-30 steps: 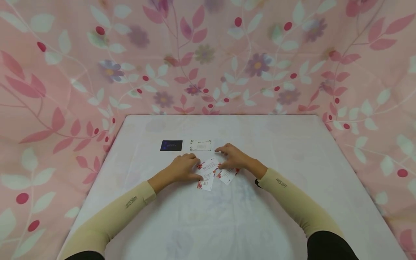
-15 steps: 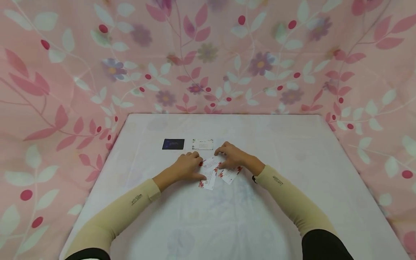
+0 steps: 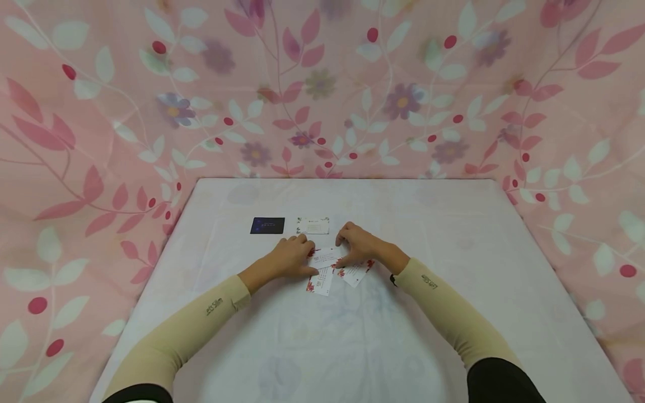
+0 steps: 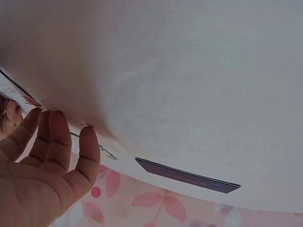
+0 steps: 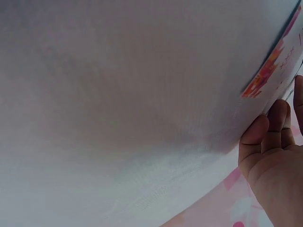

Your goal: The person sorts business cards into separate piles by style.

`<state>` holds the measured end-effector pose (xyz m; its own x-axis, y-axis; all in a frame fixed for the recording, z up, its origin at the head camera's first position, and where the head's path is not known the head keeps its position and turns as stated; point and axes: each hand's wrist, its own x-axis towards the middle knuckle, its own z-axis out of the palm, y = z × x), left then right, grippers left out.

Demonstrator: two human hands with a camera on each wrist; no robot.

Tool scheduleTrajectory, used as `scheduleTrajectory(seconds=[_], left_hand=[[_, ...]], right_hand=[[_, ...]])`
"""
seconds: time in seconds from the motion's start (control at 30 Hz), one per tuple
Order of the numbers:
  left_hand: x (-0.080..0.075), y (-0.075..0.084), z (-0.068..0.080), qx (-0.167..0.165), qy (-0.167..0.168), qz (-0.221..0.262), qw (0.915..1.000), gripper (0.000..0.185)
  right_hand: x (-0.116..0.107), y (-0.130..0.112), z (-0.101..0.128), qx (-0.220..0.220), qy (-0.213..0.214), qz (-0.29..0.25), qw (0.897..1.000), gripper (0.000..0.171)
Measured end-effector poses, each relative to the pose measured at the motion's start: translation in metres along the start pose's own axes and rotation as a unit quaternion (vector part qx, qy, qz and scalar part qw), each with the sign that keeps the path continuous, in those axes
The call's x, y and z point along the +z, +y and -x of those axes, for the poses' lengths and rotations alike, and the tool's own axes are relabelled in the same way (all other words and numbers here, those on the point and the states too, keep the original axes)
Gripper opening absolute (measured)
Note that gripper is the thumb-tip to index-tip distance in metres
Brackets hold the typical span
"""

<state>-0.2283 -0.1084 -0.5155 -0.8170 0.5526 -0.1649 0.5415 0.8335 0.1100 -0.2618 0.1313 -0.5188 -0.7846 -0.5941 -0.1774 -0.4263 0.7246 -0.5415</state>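
Observation:
Three white business cards with red floral print lie overlapping at the middle of the table. The uppermost card (image 3: 324,258) lies almost level across the others. Under it, the lower left card (image 3: 319,285) and the lower right card (image 3: 355,275) stick out toward the person. My left hand (image 3: 287,259) pinches the upper card's left end, its thumb close to the lower left card. At the opposite end, my right hand (image 3: 364,245) pinches that same card between thumb and index finger. In the right wrist view, the fingers (image 5: 255,135) are curled beside a printed card (image 5: 272,71).
Behind the hands lie a dark blue-black card (image 3: 267,225) and, right of it, a white card with leafy corners (image 3: 313,225). A white cloth covers the table (image 3: 322,347). Pink floral curtains (image 3: 322,89) hang along the back and both sides.
The uppermost card has turned from a slant to nearly level. My right fingers have drawn in to its right end; the left hand has barely moved. The other cards stay where they were.

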Motion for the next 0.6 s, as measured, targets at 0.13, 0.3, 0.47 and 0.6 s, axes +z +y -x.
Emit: scheduleTrajectory(seconds=[0.13, 0.3, 0.47, 0.6], left_hand=[[-0.0012, -0.002, -0.0003, 0.005, -0.003, 0.009, 0.9999, 0.065], [-0.0017, -0.0042, 0.0002, 0.002, -0.009, 0.022, 0.9997, 0.066], [-0.0026, -0.0033, -0.0014, -0.003, -0.018, 0.035, 0.9992, 0.068], [-0.0019, -0.0056, -0.0024, -0.013, -0.018, 0.052, 0.9984, 0.068]], right_hand=[[-0.0001, -0.0002, 0.0006, 0.003, -0.002, -0.004, 1.0, 0.055], [0.0004, -0.0023, -0.0004, 0.018, -0.006, -0.028, 0.999, 0.055], [0.0005, 0.002, 0.001, 0.01, -0.007, -0.043, 0.999, 0.057], [-0.0009, 0.003, 0.0013, -0.006, -0.004, -0.054, 0.999, 0.058]])
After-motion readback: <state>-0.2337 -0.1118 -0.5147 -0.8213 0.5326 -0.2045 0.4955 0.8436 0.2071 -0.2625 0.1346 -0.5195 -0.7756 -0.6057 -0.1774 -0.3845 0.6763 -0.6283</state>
